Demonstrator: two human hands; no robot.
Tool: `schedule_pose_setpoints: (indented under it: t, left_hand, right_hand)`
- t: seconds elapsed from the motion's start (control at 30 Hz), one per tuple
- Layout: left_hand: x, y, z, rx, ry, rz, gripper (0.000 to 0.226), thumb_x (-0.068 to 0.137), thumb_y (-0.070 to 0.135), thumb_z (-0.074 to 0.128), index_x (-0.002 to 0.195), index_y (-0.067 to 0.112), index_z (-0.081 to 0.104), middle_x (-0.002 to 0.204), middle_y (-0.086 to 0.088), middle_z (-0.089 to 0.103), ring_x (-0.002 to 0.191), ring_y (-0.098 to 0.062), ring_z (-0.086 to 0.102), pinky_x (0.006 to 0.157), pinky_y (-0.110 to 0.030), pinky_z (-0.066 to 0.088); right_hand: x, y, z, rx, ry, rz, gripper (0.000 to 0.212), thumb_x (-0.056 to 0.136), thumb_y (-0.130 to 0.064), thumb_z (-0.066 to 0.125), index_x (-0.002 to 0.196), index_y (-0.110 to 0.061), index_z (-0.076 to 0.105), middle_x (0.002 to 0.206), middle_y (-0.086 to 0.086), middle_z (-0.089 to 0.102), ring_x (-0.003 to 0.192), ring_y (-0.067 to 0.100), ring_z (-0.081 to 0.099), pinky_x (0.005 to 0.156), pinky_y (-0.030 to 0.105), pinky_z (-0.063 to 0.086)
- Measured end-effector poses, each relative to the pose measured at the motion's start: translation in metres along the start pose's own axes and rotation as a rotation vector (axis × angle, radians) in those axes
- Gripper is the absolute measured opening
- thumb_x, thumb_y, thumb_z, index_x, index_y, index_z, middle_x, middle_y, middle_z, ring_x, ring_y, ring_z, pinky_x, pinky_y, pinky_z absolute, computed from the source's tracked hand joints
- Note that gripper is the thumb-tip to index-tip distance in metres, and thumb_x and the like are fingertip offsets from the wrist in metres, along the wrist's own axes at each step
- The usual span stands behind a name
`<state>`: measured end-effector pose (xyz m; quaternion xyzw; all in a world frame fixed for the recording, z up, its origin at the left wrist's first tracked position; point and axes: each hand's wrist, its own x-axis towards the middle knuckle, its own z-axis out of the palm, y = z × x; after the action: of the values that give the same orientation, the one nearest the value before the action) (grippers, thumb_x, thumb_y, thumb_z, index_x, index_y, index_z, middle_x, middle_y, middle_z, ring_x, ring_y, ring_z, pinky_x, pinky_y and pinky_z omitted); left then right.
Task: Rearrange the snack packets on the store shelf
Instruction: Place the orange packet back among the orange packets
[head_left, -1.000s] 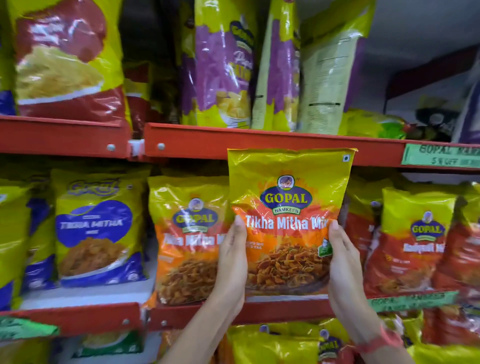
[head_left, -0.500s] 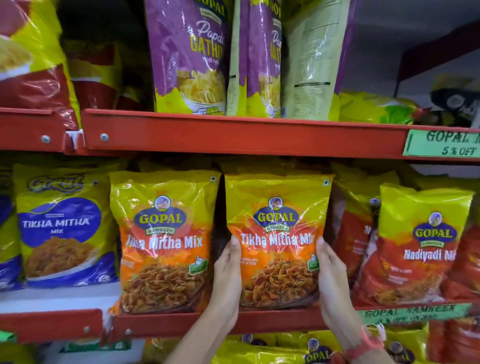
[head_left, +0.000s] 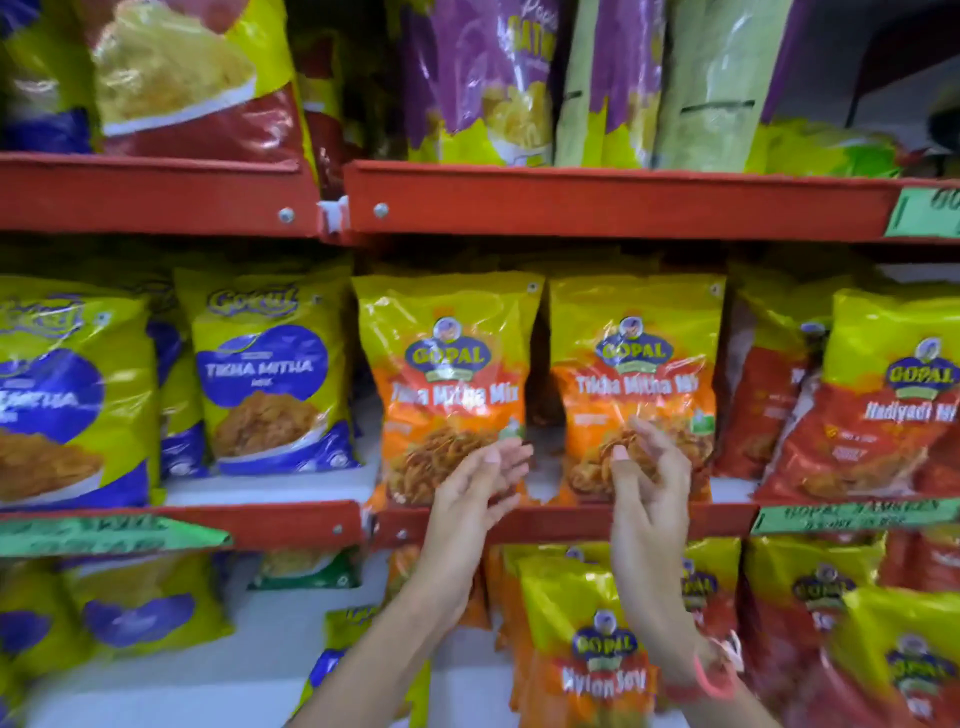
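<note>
Two yellow-and-orange Tikha Mitha Mix packets stand upright side by side on the middle red shelf (head_left: 561, 525): the left packet (head_left: 447, 364) and the right packet (head_left: 634, 358). My left hand (head_left: 480, 480) hovers in front of the gap between them, fingers apart, holding nothing. My right hand (head_left: 649, 473) is in front of the right packet's lower part, fingers loosely curled and empty. A pink band sits on my right wrist. Both hands look blurred.
Blue-and-yellow Tikha Mitha packets (head_left: 265, 374) stand to the left, red Nadiyadi Mix packets (head_left: 888, 400) to the right. Purple Papdi Gathiya bags (head_left: 483, 78) fill the upper shelf (head_left: 613, 200). Nylon Sev packets (head_left: 587, 644) stand on the shelf below. Green price tags (head_left: 852, 517) hang on shelf edges.
Both hands held the right Tikha Mitha Mix packet, lowered it onto the shelf beside the other one, then let go and drew back. The view shifted left.
</note>
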<state>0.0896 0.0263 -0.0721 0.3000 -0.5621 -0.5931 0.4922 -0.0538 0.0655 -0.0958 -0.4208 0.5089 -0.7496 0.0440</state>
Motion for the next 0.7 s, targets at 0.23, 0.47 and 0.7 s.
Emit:
schedule_pose_setpoints:
  t: [0.23,0.47,0.7]
  left_hand:
    - [-0.054,-0.032,-0.101,0.016,0.121,-0.139,0.030,0.101,0.023,0.038,0.103,0.017,0.068,0.096,0.000,0.077,0.088,-0.013,0.071,0.079,-0.027,0.056]
    - [-0.073,-0.091,-0.179,-0.002,0.236,-0.393,0.026,0.101,0.021,0.037,0.109,0.011,0.061,0.096,-0.003,0.070,0.085,-0.014,0.065,0.077,-0.027,0.051]
    - [-0.052,-0.175,-0.223,0.234,0.516,-0.603,0.030,0.084,0.014,0.064,0.110,-0.001,0.065,0.117,-0.023,0.067,0.113,-0.034,0.061,0.080,-0.031,0.044]
  right_hand:
    - [-0.110,-0.003,0.055,0.132,-0.218,0.210,0.022,0.102,-0.006,0.051,0.100,-0.017,0.070,0.094,-0.005,0.074,0.094,0.003,0.067,0.090,0.023,0.052]
    - [-0.166,0.055,0.090,0.062,-0.391,0.574,0.027,0.101,-0.001,0.050,0.091,-0.016,0.070,0.071,-0.006,0.072,0.067,-0.003,0.067,0.070,0.018,0.054]
    - [-0.184,0.144,0.120,-0.201,-0.383,0.945,0.016,0.095,-0.011,0.064,0.082,-0.004,0.057,0.074,0.004,0.054,0.071,0.015,0.053,0.067,0.022,0.039]
